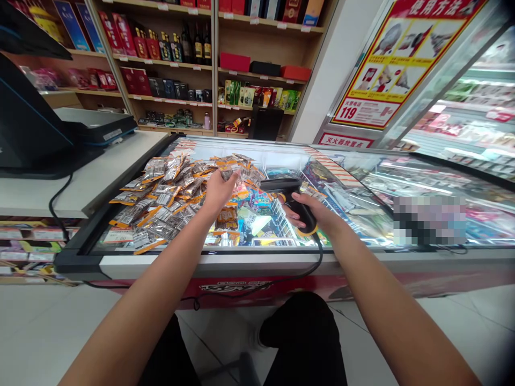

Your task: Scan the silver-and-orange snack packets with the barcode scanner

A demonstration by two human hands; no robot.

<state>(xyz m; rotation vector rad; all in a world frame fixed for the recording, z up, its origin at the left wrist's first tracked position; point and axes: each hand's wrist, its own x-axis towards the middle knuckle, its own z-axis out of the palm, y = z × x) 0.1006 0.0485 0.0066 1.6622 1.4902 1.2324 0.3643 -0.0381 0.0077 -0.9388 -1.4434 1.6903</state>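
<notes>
My right hand (311, 212) is wrapped round the grip of a black barcode scanner (281, 185), whose head points left toward my other hand. A cable hangs from the bottom of its handle. Over the pile, my left hand (221, 187) pinches a small silver packet (227, 174), partly hidden by the fingers. Below and to the left, a heap of silver-and-orange snack packets (161, 198) covers the glass lid of a chest freezer. Several similar packets lie to the right of that hand too. Through the glass, colourful frozen packs (257, 222) show in white wire baskets.
A white counter (94, 166) with a black checkout machine (30, 118) stands at the left. Wooden shelves (173, 64) hold bottles and boxes behind the freezer. The scanner cable (257, 287) droops across the freezer's red front, above my knees.
</notes>
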